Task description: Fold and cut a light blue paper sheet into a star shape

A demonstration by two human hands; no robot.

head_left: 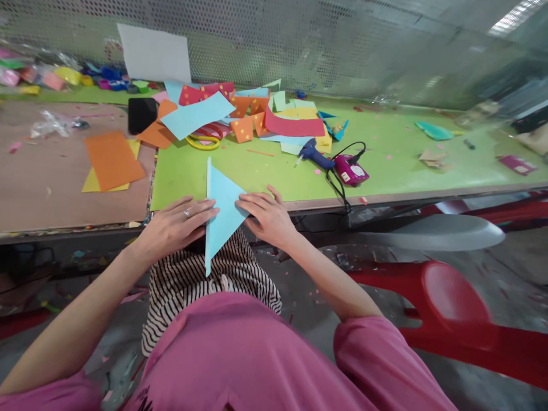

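A light blue paper triangle (pixel 225 208) overhangs the table's front edge above my lap. Along its left side runs a narrow folded strip, paler at the upper end. My left hand (pixel 180 224), with a ring on one finger, grips that folded side near its middle, fingertips lying on top. At the opposite corner, the right tip is held by my right hand (pixel 268 217), its little finger sticking out. The underside of the paper and most of both thumbs are hidden.
Behind the triangle lie coloured paper pieces (pixel 199 114), yellow-handled scissors (pixel 203 141) and an orange sheet (pixel 114 160). A blue glue gun (pixel 317 154) with its black cord is beside a purple box (pixel 351 170). A red chair (pixel 456 294) stands at right.
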